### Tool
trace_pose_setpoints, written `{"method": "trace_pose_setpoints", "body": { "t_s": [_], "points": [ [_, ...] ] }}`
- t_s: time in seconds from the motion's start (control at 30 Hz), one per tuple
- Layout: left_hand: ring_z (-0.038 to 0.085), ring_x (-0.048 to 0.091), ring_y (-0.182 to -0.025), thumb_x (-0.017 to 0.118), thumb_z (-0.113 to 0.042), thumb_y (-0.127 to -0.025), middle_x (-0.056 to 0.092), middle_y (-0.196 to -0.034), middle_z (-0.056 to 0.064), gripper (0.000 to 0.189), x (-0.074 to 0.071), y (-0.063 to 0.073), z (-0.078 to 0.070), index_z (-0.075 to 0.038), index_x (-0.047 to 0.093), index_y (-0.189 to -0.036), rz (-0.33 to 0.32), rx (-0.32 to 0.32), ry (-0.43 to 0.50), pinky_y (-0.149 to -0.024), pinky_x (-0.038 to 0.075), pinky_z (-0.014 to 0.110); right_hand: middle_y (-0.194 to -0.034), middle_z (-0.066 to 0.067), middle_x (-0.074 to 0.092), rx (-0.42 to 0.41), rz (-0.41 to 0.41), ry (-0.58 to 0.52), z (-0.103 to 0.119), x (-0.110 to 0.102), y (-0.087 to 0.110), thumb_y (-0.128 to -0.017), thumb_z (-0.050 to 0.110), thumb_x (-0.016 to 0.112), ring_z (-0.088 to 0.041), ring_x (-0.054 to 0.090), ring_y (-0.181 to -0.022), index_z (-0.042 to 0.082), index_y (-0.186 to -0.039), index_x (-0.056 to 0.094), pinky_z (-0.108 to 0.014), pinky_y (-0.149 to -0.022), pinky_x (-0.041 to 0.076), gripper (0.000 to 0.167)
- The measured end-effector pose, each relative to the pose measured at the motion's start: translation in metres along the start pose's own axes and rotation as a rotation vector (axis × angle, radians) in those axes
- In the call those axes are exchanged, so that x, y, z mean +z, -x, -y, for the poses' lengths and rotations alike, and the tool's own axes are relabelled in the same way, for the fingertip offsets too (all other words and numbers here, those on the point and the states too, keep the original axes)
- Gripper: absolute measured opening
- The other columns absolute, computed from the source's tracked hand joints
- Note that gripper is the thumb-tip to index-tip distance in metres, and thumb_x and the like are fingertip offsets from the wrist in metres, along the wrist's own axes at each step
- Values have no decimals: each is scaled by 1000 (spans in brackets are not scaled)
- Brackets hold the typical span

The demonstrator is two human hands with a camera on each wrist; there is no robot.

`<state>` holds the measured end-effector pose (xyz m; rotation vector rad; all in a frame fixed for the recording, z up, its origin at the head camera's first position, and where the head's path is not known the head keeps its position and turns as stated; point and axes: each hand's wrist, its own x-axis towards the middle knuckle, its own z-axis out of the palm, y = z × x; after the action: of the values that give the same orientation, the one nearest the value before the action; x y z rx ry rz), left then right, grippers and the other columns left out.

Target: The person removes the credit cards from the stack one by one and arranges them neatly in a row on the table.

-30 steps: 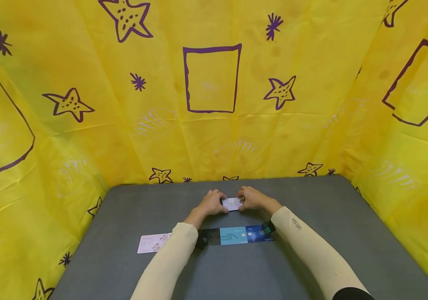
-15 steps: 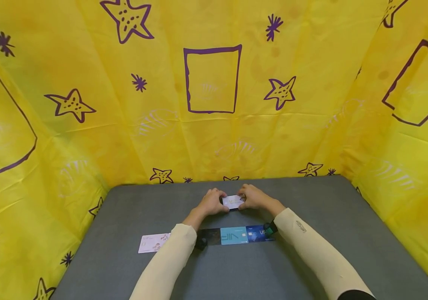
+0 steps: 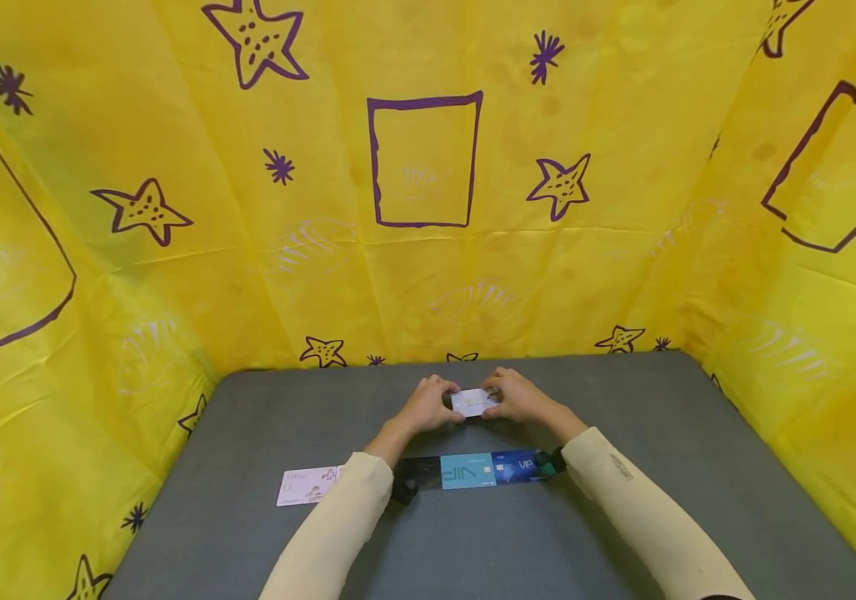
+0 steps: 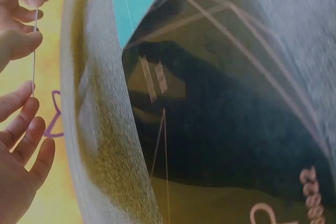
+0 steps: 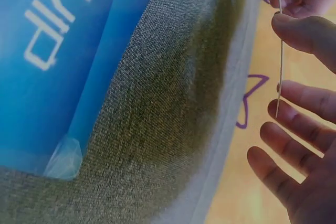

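Note:
A small pale card (image 3: pixel 470 403) with faint print is held between both hands at the middle of the far half of the table. My left hand (image 3: pixel 426 407) pinches its left end, and my right hand (image 3: pixel 519 398) pinches its right end between thumb and fingers. Seen edge-on in the right wrist view, the card (image 5: pixel 281 56) is a thin line with the remaining fingers spread below it. Nearer me, a row of cards lies flat: a pink card (image 3: pixel 306 486), a black card (image 4: pixel 210 124), a turquoise card (image 3: pixel 468 472) and a blue VIP card (image 5: pixel 58 51).
My left sleeve (image 3: pixel 337 525) covers part of the card row, and a dark wrist strap (image 3: pixel 550 462) overlaps the blue card's right end. The grey table (image 3: pixel 623 417) is enclosed by a yellow cloth (image 3: pixel 428 283) printed with purple stars.
Both hands have shifted slightly to the right with the pale card between them. The cards in the row have stayed in place.

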<state>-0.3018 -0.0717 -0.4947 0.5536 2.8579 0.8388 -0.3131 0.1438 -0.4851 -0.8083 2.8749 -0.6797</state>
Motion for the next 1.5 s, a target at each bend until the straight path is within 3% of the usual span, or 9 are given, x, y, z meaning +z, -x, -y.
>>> {"method": "trace_pose_setpoints", "body": {
  "t_s": [0.2, 0.53, 0.9, 1.33, 1.5],
  "points": [
    [26, 47, -109, 79, -31, -79, 56, -118, 10, 52, 2, 3, -7, -11, 64, -124, -19, 13, 3, -93, 43, 42, -107, -11, 59, 10, -36, 3, 2, -4, 12, -78, 27, 81, -21, 51, -94, 4, -115, 68, -37, -82, 46, 46],
    [26, 48, -111, 80, -30, -78, 57, -118, 11, 52, 4, 11, -26, -10, 64, -124, -42, 38, 16, -95, 43, 43, -104, -13, 60, -49, -106, 0, -2, -11, 31, -75, 26, 83, -26, 54, -96, 3, -111, 69, -41, -83, 46, 44],
    [23, 48, -107, 80, -30, -78, 57, -118, 8, 52, 11, 14, -41, -11, 64, -124, -46, 15, 19, -93, 44, 39, -107, -12, 59, -14, -105, -54, -7, -13, 47, -77, 26, 81, -25, 53, -97, 2, -114, 68, -41, -84, 46, 46],
    [22, 49, -105, 82, -31, -76, 57, -116, 8, 52, 17, 17, -52, -11, 65, -121, -70, 60, 19, -90, 45, 37, -108, -12, 60, -15, -135, -54, -9, -19, 63, -77, 27, 81, -26, 53, -97, 3, -115, 68, -43, -84, 46, 47],
    [20, 49, -103, 81, -31, -77, 57, -116, 7, 51, 20, 20, -56, -11, 65, -121, -60, 67, 28, -88, 45, 35, -109, -11, 60, 22, -131, -78, -12, -19, 69, -77, 26, 81, -26, 53, -98, 4, -115, 68, -44, -85, 46, 46]
  ]
}}
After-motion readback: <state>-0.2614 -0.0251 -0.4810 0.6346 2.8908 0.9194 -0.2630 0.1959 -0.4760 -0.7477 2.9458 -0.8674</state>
